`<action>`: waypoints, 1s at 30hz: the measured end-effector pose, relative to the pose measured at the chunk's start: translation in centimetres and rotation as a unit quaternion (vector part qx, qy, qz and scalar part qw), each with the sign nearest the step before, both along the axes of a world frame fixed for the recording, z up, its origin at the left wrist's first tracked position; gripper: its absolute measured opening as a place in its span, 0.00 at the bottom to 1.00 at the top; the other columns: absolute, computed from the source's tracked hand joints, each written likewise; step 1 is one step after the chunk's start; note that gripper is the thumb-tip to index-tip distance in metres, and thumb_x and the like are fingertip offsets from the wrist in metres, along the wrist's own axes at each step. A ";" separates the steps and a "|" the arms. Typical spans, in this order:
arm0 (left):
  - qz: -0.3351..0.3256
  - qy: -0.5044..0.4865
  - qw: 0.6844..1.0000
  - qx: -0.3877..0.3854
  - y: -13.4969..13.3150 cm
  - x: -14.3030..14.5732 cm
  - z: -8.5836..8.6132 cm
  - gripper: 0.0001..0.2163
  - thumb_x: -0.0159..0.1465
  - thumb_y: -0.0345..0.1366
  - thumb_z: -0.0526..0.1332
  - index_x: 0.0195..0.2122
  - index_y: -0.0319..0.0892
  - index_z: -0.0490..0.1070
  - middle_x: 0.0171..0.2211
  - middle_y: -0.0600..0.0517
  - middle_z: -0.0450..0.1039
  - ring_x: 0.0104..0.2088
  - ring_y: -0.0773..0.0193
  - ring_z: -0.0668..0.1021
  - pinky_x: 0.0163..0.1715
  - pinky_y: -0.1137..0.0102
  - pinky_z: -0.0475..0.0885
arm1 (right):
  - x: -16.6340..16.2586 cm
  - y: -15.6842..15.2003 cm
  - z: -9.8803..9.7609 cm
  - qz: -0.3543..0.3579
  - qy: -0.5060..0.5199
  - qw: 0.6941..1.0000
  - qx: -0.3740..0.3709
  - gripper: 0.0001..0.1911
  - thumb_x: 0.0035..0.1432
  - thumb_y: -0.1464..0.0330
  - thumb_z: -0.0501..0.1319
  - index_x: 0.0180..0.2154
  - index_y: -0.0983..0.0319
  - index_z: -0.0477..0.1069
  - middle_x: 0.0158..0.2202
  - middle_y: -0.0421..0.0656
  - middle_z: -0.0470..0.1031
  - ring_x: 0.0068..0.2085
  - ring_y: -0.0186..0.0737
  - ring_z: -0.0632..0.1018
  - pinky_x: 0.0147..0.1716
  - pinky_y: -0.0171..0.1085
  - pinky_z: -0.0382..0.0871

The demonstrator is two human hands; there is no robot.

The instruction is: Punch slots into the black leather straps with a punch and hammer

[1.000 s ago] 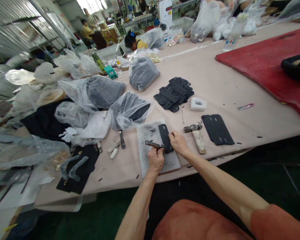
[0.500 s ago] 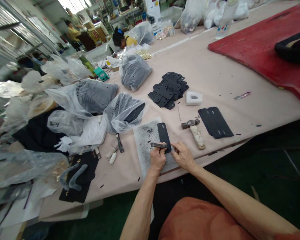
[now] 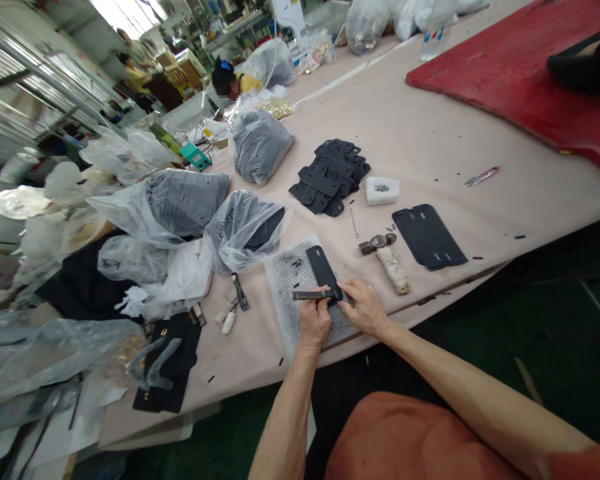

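Note:
My left hand (image 3: 314,323) is closed round a dark metal punch (image 3: 309,295), whose one end rests over the near end of a black flat piece (image 3: 322,264) with a slot near its far end. My right hand (image 3: 364,308) has its fingertips pressed on the near right edge of that piece; whether they pinch it I cannot tell from here. The piece lies on a worn grey-white board (image 3: 279,268) strewn with small black offcuts. To the right lies a hammer (image 3: 392,268) with a wrapped handle.
More black pieces lie at right (image 3: 429,237) and in a heap (image 3: 330,175) behind. A white block (image 3: 381,191), pink snips (image 3: 483,176) and another metal punch (image 3: 240,292) are on the table. Filled plastic bags (image 3: 245,227) crowd the left; a red board (image 3: 520,80) lies far right. A person sits beyond.
The camera view has shifted slightly. The punch has turned a little, its free end pointing more to the left, and my right fingers stay at the piece's edge.

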State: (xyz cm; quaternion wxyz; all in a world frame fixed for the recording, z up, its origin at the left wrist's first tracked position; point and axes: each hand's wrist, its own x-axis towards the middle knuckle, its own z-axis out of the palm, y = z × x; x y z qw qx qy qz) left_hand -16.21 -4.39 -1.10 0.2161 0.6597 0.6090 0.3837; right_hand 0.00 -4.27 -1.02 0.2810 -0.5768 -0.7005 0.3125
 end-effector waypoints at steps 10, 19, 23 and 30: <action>-0.021 0.021 0.999 0.012 0.2 -0.2 -0.3 0.09 0.65 0.31 0.57 0.42 0.43 0.77 0.41 0.48 0.82 0.44 0.58 0.82 0.49 0.59 0.77 | -0.4 -0.3 -0.4 -0.024 0.008 1.000 0.008 0.21 0.59 0.70 0.57 0.54 0.61 0.71 0.45 0.47 0.75 0.47 0.45 0.73 0.46 0.41 0.62; -0.005 0.055 0.998 0.013 0.3 0.1 -0.2 0.10 0.65 0.32 0.56 0.42 0.43 0.77 0.41 0.47 0.82 0.43 0.58 0.82 0.47 0.60 0.78 | -0.2 -0.3 -0.3 -0.020 0.010 1.000 0.019 0.21 0.59 0.70 0.58 0.54 0.60 0.71 0.45 0.47 0.74 0.46 0.45 0.73 0.45 0.41 0.62; -0.001 0.063 0.998 0.022 0.4 0.4 -0.2 0.10 0.65 0.32 0.56 0.41 0.42 0.77 0.40 0.46 0.82 0.43 0.57 0.82 0.47 0.60 0.78 | -0.2 -0.4 -0.2 -0.018 0.010 1.000 0.019 0.21 0.59 0.70 0.57 0.54 0.62 0.71 0.45 0.48 0.74 0.46 0.46 0.73 0.45 0.42 0.62; -0.003 0.102 0.995 0.022 0.6 0.7 -0.1 0.10 0.65 0.31 0.55 0.40 0.42 0.77 0.40 0.45 0.82 0.44 0.56 0.82 0.47 0.61 0.77 | -0.1 -0.3 -0.4 -0.012 0.003 1.000 0.019 0.21 0.60 0.69 0.57 0.55 0.62 0.70 0.46 0.48 0.74 0.47 0.46 0.73 0.45 0.42 0.62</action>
